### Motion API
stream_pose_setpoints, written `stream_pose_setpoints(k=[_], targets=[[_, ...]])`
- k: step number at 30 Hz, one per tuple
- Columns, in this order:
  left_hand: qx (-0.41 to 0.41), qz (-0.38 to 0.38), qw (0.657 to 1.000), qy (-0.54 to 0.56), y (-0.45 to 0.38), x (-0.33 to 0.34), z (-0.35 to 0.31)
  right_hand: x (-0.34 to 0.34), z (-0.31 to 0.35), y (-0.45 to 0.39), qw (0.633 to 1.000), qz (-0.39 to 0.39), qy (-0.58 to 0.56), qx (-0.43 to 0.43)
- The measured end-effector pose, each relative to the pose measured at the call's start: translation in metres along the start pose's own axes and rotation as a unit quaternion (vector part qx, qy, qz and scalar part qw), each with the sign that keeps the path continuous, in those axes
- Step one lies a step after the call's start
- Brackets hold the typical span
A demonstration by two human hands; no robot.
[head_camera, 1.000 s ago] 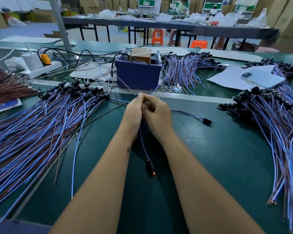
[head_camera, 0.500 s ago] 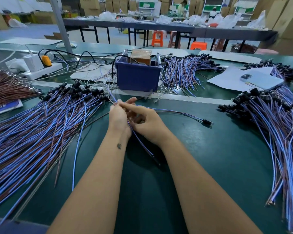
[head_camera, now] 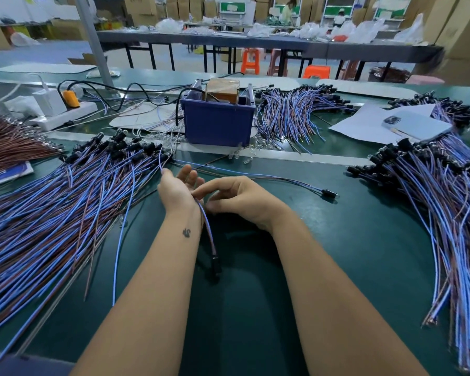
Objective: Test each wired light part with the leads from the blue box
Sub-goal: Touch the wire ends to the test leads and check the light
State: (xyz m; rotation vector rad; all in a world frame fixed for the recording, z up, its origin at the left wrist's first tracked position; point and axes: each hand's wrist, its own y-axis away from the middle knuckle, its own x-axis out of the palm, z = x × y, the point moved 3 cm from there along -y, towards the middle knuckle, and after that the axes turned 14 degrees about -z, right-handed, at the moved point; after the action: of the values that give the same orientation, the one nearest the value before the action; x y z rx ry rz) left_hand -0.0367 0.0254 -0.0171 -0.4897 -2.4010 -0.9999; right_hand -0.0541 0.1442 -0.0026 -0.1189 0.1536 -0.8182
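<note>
one light part between two hands.

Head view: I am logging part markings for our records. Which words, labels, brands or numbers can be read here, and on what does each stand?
No text can be read.
Blue booklet at the left edge: faint print, too blurred.
Green-and-white signs on the far racks: too small.
Cardboard cartons at the back: marks too blurred.
Brown block in the blue box: no label legible.
Phone on the papers: no brand visible.
</note>
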Motion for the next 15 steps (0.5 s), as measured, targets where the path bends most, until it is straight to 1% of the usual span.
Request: stream_pose_setpoints(k=[3,5,7,9,10,12,13,14,15], targets=[[-0.001,-0.028,0.999,0.032,0.001,-0.002,-0.001,-0.002,0.003,0.001,0.998,0.053,0.02,-0.002],[-0.008,-0.033,0.999,0.013,0.003,-0.003,-0.001,0.001,0.004,0.001,0.996,0.085,0.027,0.004],[-0.01,-0.029,0.999,-0.011,0.003,-0.003,-0.001,0.006,0.004,0.001,0.996,0.087,0.03,0.01],[-0.011,-0.023,1.0,-0.011,0.001,-0.002,0.0,0.007,0.002,0.001,0.999,0.046,0.02,-0.005],[-0.017,-0.014,1.0,-0.002,0.0,-0.001,0.0,0.005,0.002,0.001,1.0,0.016,-0.006,-0.016],[-0.018,0.009,1.0,0.016,-0.001,0.002,0.0,-0.001,0.002,0.001,0.993,-0.065,-0.095,-0.024],[0.008,0.02,1.0,0.011,-0.001,0.004,0.0,-0.006,0.0,0.0,0.984,-0.118,-0.134,-0.014],[0.056,0.033,0.998,-0.01,0.002,0.005,-0.001,-0.012,-0.001,-0.002,0.972,-0.172,-0.162,-0.002],[0.121,0.05,0.99,-0.048,0.006,0.005,-0.001,-0.018,-0.003,-0.003,0.958,-0.217,-0.185,0.005]])
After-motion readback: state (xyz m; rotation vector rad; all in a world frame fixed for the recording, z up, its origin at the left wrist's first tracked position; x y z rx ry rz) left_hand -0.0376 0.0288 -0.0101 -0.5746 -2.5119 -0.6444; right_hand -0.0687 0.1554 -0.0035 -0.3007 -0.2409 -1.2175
